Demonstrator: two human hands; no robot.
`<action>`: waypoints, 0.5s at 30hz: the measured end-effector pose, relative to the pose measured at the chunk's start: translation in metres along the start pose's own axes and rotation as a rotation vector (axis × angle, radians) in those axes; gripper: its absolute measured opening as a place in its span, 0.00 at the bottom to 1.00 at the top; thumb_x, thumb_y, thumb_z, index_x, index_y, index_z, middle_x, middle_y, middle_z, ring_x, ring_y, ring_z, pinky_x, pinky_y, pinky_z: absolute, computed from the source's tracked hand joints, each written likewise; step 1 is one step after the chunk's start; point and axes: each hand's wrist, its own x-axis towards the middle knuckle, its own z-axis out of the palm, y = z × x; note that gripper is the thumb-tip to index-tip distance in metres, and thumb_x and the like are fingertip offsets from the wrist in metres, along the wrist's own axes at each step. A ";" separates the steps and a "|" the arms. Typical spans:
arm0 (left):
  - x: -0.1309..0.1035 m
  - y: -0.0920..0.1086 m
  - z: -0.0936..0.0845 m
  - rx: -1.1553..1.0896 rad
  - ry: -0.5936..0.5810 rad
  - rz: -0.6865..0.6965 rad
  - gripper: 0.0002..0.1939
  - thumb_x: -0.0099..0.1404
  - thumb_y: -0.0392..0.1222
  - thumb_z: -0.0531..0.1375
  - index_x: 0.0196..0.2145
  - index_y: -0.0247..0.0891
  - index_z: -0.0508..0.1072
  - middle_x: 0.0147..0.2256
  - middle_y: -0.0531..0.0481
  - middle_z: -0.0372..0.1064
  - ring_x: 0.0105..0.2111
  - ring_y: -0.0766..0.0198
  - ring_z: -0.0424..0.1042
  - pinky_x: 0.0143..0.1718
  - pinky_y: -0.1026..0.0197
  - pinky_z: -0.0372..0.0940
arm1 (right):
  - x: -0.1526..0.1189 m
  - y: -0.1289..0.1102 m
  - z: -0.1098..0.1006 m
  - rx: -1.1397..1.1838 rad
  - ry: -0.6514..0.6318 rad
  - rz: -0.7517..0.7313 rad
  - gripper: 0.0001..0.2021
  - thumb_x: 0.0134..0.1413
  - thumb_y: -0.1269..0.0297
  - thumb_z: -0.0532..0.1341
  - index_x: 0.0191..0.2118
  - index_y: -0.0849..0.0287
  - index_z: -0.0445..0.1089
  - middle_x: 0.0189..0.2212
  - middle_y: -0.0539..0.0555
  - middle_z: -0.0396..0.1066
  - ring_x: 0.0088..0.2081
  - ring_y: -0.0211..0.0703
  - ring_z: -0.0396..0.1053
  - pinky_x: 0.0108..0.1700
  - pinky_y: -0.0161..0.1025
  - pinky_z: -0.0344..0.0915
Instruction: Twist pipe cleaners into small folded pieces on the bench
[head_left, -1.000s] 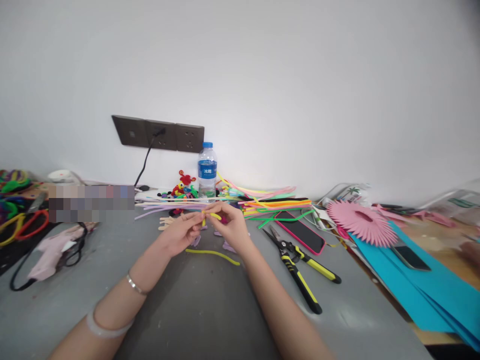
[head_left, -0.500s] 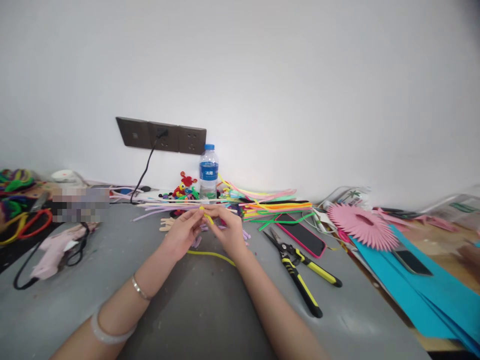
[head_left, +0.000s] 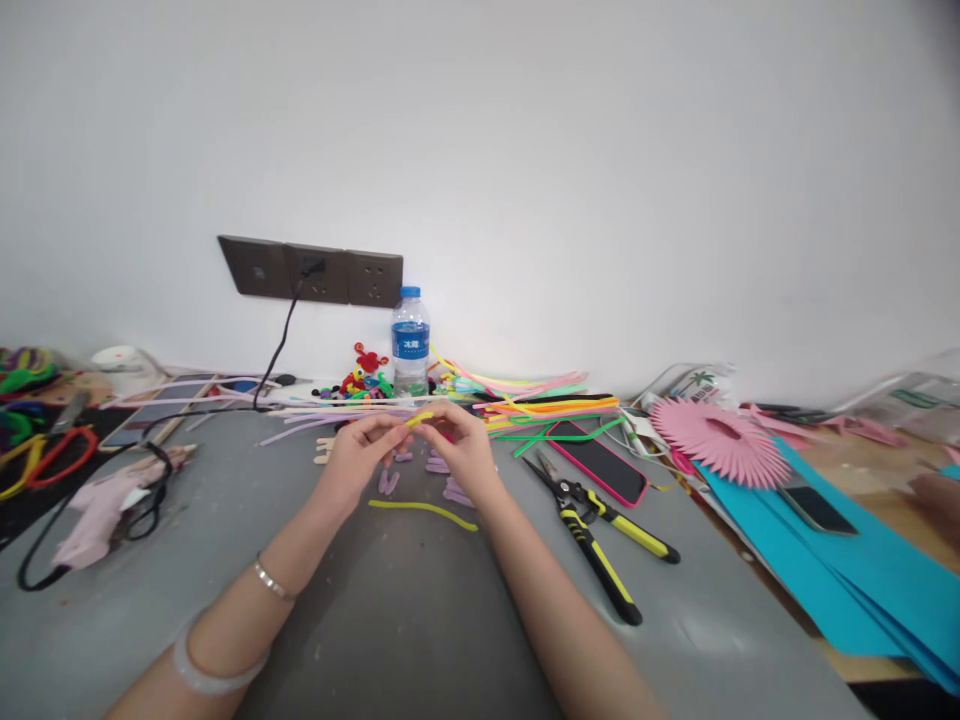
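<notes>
Between the fingertips of my left hand (head_left: 364,450) and my right hand (head_left: 463,450) is a short yellow fuzzy piece (head_left: 418,419), pinched from both sides. Below them a yellow-green pipe cleaner (head_left: 422,507) lies on the grey table (head_left: 420,620). Small bent purple pieces (head_left: 388,484) rest just under my hands, some partly hidden by my right hand. Beige pieces (head_left: 323,450) lie left of my left hand. Behind my hands spread long coloured pipe cleaners (head_left: 555,405).
Yellow-black pliers (head_left: 592,530) and a pink-edged phone (head_left: 598,464) lie at right, near a pink pleated disc (head_left: 718,443) and blue sheets (head_left: 847,570). A pink glue gun (head_left: 101,510) is at left. A water bottle (head_left: 410,345) stands by the wall. Another person's hand (head_left: 937,500) shows far right.
The yellow piece has turned from slanting to nearly level between my fingers. My hands have shifted slightly, and more purple pieces show below them. The whole view has moved a little.
</notes>
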 end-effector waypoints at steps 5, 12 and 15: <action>-0.003 0.004 0.001 0.101 -0.058 0.005 0.13 0.53 0.49 0.69 0.29 0.36 0.79 0.24 0.47 0.76 0.22 0.65 0.70 0.22 0.67 0.61 | 0.002 0.004 -0.005 0.122 -0.036 0.168 0.11 0.48 0.55 0.67 0.28 0.58 0.72 0.27 0.51 0.72 0.29 0.39 0.68 0.33 0.36 0.66; -0.012 0.003 0.004 0.349 0.027 0.151 0.07 0.52 0.43 0.69 0.29 0.39 0.81 0.25 0.49 0.77 0.24 0.60 0.75 0.30 0.63 0.67 | 0.006 0.009 -0.008 0.198 -0.055 0.301 0.16 0.39 0.52 0.70 0.24 0.60 0.70 0.23 0.50 0.71 0.26 0.37 0.66 0.31 0.35 0.64; -0.013 0.003 0.007 0.354 0.028 0.148 0.06 0.53 0.42 0.68 0.29 0.39 0.81 0.25 0.49 0.78 0.24 0.59 0.76 0.29 0.63 0.68 | 0.006 0.009 -0.007 0.209 -0.066 0.310 0.16 0.39 0.53 0.71 0.22 0.60 0.68 0.20 0.47 0.68 0.23 0.34 0.64 0.30 0.35 0.63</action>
